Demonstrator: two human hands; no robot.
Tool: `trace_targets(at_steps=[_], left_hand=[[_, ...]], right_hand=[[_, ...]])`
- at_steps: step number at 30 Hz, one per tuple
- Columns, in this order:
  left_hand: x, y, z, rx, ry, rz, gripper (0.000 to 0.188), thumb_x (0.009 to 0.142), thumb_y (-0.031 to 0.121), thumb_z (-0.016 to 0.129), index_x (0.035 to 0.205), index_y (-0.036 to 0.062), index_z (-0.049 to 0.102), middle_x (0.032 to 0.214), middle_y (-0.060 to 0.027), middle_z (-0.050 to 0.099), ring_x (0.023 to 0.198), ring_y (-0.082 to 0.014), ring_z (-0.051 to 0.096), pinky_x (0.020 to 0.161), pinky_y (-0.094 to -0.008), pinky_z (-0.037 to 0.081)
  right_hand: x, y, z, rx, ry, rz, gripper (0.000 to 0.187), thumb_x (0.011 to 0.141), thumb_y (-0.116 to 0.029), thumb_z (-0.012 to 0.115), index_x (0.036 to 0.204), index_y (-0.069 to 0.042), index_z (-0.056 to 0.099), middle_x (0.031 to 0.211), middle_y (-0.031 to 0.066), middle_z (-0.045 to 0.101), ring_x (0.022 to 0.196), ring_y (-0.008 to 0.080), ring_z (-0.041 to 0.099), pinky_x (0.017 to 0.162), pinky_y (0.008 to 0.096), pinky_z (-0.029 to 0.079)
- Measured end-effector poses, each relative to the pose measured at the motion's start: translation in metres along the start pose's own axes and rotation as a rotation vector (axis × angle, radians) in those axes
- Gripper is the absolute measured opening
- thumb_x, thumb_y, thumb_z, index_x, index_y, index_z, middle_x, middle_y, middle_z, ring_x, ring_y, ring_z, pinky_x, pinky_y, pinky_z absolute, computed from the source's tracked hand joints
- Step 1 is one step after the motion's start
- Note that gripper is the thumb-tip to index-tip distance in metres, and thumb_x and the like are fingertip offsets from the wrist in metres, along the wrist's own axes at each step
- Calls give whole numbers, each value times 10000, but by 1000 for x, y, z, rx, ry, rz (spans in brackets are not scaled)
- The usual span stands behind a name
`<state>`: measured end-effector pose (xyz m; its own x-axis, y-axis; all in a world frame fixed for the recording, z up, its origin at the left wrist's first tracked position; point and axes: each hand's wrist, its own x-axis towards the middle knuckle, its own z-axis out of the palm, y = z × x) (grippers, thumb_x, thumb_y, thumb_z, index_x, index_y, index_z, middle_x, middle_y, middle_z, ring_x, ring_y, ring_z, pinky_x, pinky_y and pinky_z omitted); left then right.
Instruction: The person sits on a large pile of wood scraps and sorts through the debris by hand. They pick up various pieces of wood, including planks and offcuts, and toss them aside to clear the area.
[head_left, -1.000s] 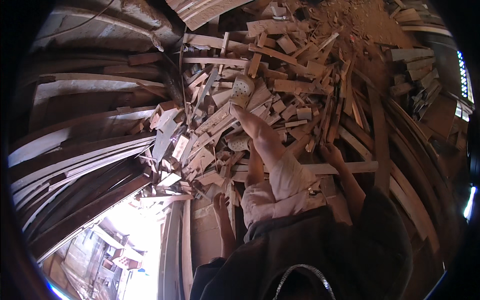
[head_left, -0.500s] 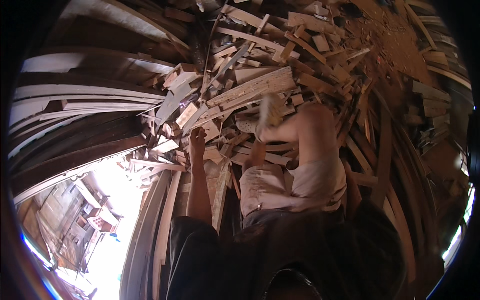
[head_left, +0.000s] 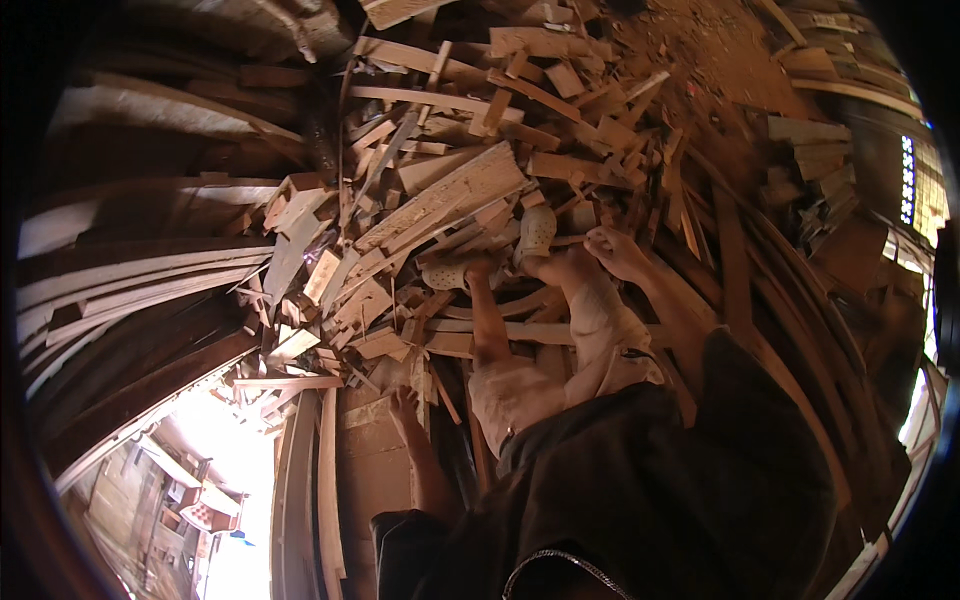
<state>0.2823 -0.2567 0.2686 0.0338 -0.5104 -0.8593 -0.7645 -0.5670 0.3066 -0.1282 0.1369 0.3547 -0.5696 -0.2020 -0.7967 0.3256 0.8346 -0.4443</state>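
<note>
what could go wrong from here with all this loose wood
The jumbled wood might shift under the clogs and cost the person their balance. Its jutting ends could scrape the bare left shin. With no glove on, the right hand may pick up splinters if it brushes the pile.

From here I see my right hand point(head_left: 618, 252) curled, forearm point(head_left: 682, 305) behind its fingers point(head_left: 597, 240); left of them, my left hand point(head_left: 406, 408) (looks slack) has fingers loosely parted.
</note>
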Motion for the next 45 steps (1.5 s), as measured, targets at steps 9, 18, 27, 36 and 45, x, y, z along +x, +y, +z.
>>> trace_targets(at_steps=[9,18,27,36,45], left_hand=[[-86,-27,102,162,-319,180,428,951,376,473,1131,-3,557,1012,-121,609,894,-208,614,769,-327,489],[-135,108,287,558,-453,626,382,949,339,473,1132,11,542,1085,-149,581,962,-261,579,853,-368,440],[-134,206,516,923,-737,932,406,917,330,519,1124,-19,538,1057,-215,599,946,-331,602,806,-392,478],[-90,165,820,828,-1005,1777,390,863,303,575,1118,11,535,1040,-254,594,977,-417,567,838,-455,450],[37,143,949,1953,-644,1963,512,817,430,585,1071,-14,566,1008,-241,632,980,-397,597,835,-487,472]], right_hand=[[37,107,-33,414,159,374,462,944,-368,491,1183,27,521,926,118,612,872,219,595,800,340,464],[74,170,-35,681,131,441,503,946,-420,470,1215,5,490,1008,79,542,933,162,551,831,292,451],[115,237,10,1143,320,598,654,901,-518,499,1300,-4,435,1207,124,526,1088,215,527,893,351,439],[345,409,57,1419,944,662,780,824,-629,527,1210,44,454,1111,126,484,982,236,483,958,385,389],[434,401,27,1720,1013,638,1148,531,-600,817,1269,148,353,1245,231,476,1111,282,513,898,427,424]])
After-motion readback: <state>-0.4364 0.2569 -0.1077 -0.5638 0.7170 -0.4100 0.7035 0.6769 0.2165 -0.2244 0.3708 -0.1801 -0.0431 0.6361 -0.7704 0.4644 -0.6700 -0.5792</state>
